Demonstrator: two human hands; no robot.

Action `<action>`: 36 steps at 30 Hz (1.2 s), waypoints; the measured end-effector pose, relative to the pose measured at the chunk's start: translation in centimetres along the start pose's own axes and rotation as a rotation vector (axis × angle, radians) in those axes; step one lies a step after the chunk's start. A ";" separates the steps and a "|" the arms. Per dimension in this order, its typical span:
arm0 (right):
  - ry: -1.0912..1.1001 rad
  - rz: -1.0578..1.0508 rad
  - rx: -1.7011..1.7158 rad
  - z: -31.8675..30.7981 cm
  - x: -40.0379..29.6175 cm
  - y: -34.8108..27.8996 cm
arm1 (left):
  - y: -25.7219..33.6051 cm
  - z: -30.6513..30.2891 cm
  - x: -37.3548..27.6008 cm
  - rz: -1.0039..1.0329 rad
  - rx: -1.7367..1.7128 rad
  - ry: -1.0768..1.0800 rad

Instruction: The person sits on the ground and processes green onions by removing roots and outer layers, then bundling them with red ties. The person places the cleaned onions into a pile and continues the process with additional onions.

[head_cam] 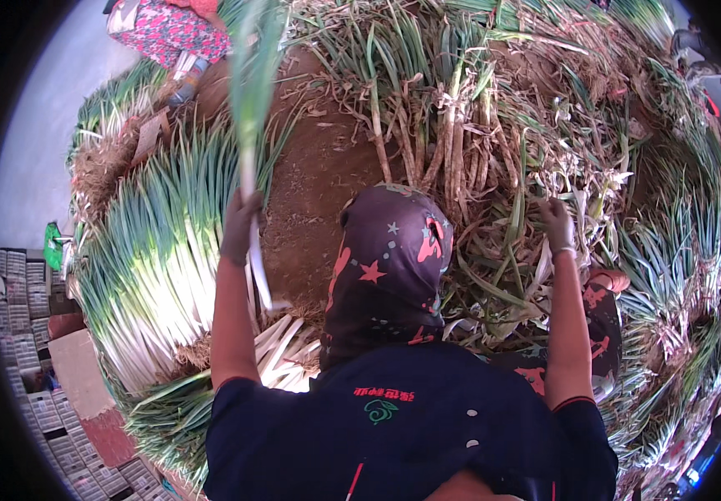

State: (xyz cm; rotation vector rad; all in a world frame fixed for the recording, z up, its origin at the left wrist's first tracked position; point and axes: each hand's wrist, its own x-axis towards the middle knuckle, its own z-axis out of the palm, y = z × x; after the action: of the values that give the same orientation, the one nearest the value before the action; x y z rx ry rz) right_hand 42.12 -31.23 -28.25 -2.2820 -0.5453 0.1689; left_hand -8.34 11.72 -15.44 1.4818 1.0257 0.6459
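My left hand (242,224), in a dark glove, grips a long green onion (247,166) by its white stalk. The green leaves rise blurred toward the top, and the white root end hangs below the hand. My right hand (559,224), also gloved, is raised over loose, dry onion leaves (517,263) on the right; its fingers look curled, but whether they hold a leaf is unclear. Beside my left hand lies a dense row of green onions with clean white stalks (166,294). More white stalks (282,351) lie by my bent knee (391,250) in patterned trousers.
Soil-covered, untrimmed green onions (454,144) lie ahead on brown ground (310,188). Bunches (679,269) spread along the right. A co-worker in pink patterned clothing (172,31) is at upper left. Cardboard (78,369) and stacked printed boxes (22,332) stand at lower left.
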 end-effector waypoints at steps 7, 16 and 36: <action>-0.118 -0.190 -0.808 9.3 3.7 3.9 | -3.0 -11.5 -0.5 0.031 -0.104 0.200; -0.290 0.133 -0.058 15.3 11.6 5.4 | -3.7 -27.9 1.7 -0.240 0.317 0.492; 0.008 0.281 1.063 -8.0 -10.3 -24.9 | 10.4 24.0 13.3 0.186 0.315 -0.747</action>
State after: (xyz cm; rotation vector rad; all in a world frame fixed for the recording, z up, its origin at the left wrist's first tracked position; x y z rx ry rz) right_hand 26.89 -25.76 -5.32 -1.2964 -0.0606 0.4604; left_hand 20.76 12.09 -11.82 1.8982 0.4154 0.0182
